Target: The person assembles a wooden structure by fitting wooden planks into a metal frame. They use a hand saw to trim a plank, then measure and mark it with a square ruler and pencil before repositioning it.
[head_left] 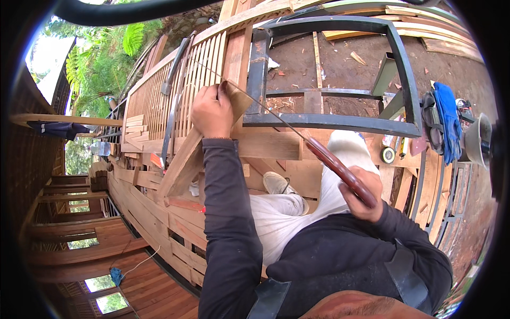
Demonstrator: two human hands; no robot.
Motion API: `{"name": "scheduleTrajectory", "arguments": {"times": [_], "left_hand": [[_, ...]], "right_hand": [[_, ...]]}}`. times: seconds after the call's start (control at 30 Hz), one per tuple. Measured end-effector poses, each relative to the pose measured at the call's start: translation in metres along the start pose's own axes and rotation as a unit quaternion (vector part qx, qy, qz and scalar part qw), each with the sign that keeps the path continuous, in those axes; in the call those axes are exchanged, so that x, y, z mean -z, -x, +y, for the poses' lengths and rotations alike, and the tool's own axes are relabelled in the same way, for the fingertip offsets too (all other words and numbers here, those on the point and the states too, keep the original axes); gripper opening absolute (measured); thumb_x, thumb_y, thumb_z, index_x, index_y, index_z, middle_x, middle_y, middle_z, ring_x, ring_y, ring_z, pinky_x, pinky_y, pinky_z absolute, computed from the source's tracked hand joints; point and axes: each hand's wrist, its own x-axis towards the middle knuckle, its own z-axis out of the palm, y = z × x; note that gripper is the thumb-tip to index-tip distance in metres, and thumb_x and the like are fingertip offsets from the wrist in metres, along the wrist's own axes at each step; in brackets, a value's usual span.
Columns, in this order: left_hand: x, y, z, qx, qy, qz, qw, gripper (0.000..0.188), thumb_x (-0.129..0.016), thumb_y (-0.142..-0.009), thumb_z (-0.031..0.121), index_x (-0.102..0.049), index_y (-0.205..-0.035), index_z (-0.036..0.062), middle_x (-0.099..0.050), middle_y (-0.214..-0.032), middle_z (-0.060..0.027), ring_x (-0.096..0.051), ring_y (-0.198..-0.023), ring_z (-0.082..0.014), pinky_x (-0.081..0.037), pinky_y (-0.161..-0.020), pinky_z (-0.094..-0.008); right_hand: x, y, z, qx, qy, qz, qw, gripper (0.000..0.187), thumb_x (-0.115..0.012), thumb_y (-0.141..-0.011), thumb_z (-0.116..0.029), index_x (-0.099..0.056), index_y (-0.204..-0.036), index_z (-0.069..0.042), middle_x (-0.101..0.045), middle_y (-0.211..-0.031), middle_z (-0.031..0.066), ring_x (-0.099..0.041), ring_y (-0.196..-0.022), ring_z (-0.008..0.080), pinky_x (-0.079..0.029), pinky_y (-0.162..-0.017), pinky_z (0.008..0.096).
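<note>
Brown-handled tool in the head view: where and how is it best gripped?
Probably around its thick, rounded handle, coming from the person's right and near side, where the right hand holds its butt end. The handle slants toward the body, while the thin front part points away, toward the left hand.

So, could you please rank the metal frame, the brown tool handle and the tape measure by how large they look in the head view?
1. Metal frame
2. Brown tool handle, held in the right hand
3. Tape measure
</note>
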Motion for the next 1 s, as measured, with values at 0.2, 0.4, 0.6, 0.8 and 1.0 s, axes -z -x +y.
{"name": "scheduleTrajectory", "arguments": {"times": [0.2,0.4,0.6,0.8,1.0], "left_hand": [[0.006,-0.002,0.005,0.01,0.016,-0.014,1.0,0.024,-0.065,-0.096,0.026,-0.074,-0.087,0.0062,-0.067,-0.084,-0.0117,-0.065,-0.077,-0.0356,-0.049,-0.068,-0.0458],[0.005,0.0,0.008,0.026,0.021,-0.019,0.999,0.025,-0.067,-0.096,0.028,-0.074,-0.086,0.0065,-0.067,-0.084,-0.0102,-0.065,-0.078,-0.0344,-0.049,-0.068,-0.0458],[-0.001,-0.004,0.002,0.018,0.02,-0.01,1.0,0.027,-0.067,-0.096,0.03,-0.073,-0.085,0.0056,-0.067,-0.085,-0.0103,-0.065,-0.079,-0.0347,-0.049,-0.068,-0.0466],[-0.003,-0.008,0.006,0.027,-0.012,-0.051,0.998,0.019,-0.065,-0.094,0.023,-0.076,-0.091,0.0069,-0.069,-0.09,-0.0101,-0.067,-0.082,-0.0346,-0.052,-0.073,-0.0447],[-0.003,-0.012,-0.008,0.024,0.007,-0.026,0.999,0.019,-0.064,-0.095,0.022,-0.076,-0.094,0.0075,-0.071,-0.093,-0.0099,-0.068,-0.082,-0.0342,-0.053,-0.073,-0.0444]], "right_hand": [[-0.019,-0.02,-0.008,0.012,-0.02,0.002,1.0,0.015,-0.073,-0.075,0.004,-0.065,-0.086,-0.001,-0.059,-0.071,0.0133,-0.058,-0.059,0.0321,-0.045,-0.056,0.0388],[-0.023,-0.02,-0.006,0.013,-0.023,0.019,0.999,0.014,-0.073,-0.077,0.004,-0.066,-0.089,-0.001,-0.059,-0.071,0.0136,-0.058,-0.058,0.0315,-0.045,-0.055,0.0391],[-0.037,-0.037,-0.014,-0.004,-0.004,0.021,1.0,0.013,-0.074,-0.08,0.001,-0.067,-0.09,-0.002,-0.058,-0.07,0.0122,-0.058,-0.058,0.0318,-0.044,-0.054,0.039],[-0.015,-0.001,-0.005,-0.012,0.003,0.027,1.0,0.014,-0.072,-0.077,0.004,-0.066,-0.088,-0.001,-0.06,-0.072,0.0123,-0.063,-0.061,0.0303,-0.049,-0.058,0.0386],[-0.022,-0.023,-0.011,-0.012,-0.01,0.002,1.0,0.012,-0.071,-0.076,0.004,-0.066,-0.086,-0.001,-0.06,-0.071,0.0127,-0.062,-0.062,0.0294,-0.047,-0.058,0.0376]]}}
